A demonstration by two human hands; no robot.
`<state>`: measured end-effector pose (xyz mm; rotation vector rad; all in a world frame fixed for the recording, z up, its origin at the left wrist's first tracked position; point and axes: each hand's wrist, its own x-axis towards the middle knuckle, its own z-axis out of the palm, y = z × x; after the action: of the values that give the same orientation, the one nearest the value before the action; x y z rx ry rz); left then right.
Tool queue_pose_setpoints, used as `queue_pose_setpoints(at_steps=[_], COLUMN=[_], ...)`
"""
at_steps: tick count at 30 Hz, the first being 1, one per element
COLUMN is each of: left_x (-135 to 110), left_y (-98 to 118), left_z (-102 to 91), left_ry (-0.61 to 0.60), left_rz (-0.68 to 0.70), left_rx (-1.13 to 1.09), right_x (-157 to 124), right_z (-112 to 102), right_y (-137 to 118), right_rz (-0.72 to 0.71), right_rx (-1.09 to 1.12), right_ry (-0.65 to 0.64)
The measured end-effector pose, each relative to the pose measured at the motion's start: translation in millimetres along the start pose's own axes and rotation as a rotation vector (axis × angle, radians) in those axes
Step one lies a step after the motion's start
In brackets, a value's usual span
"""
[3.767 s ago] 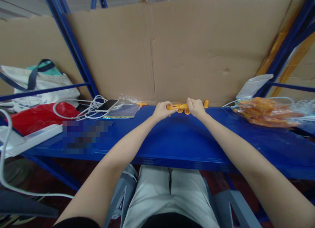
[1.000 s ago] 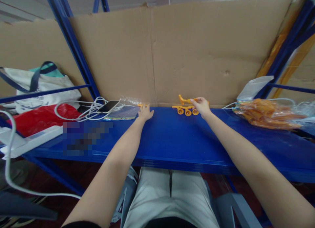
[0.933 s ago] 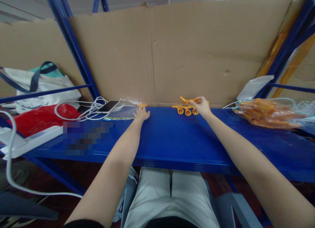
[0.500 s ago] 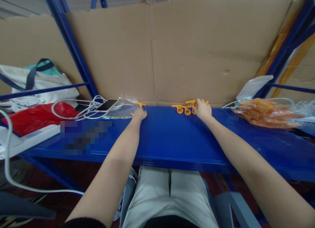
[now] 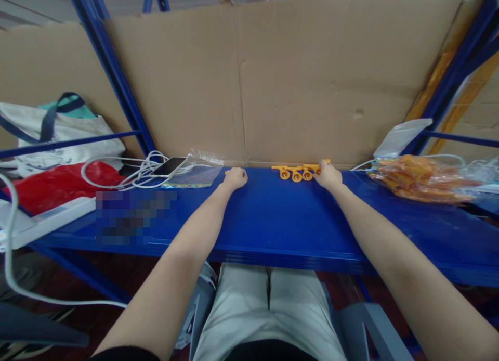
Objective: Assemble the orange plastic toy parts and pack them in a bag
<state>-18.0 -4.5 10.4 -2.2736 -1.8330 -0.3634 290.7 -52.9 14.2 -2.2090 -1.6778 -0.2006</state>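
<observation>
- On the blue table [image 5: 268, 220], orange parts [image 5: 295, 169] lie in a row.
- Left hand [image 5: 236, 178]: fingers curled around an orange piece [image 5: 227, 172], mostly hidden.
- Right hand [image 5: 329, 177] touches the row's right end; whether its fingers pinch, I cannot tell.

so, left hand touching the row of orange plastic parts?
No, the blue shelf shows between the left hand and the row of orange plastic parts.
</observation>
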Motion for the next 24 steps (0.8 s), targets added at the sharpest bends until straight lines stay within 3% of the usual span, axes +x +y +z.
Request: queue_pose_setpoints(at_steps=[10, 24], left_x=[-5, -11], left_y=[27, 46], left_z=[-1.5, 0.3], left_ry=[-0.043, -0.022], left_rz=[0.23, 0.38], left_rx=[-0.08, -0.135], right_x=[12, -11], right_z=[21, -1], right_y=[-5, -27], right_rz=[-0.245, -0.016], right_rx=[0.029, -0.012], right_ry=[-0.066, -0.05])
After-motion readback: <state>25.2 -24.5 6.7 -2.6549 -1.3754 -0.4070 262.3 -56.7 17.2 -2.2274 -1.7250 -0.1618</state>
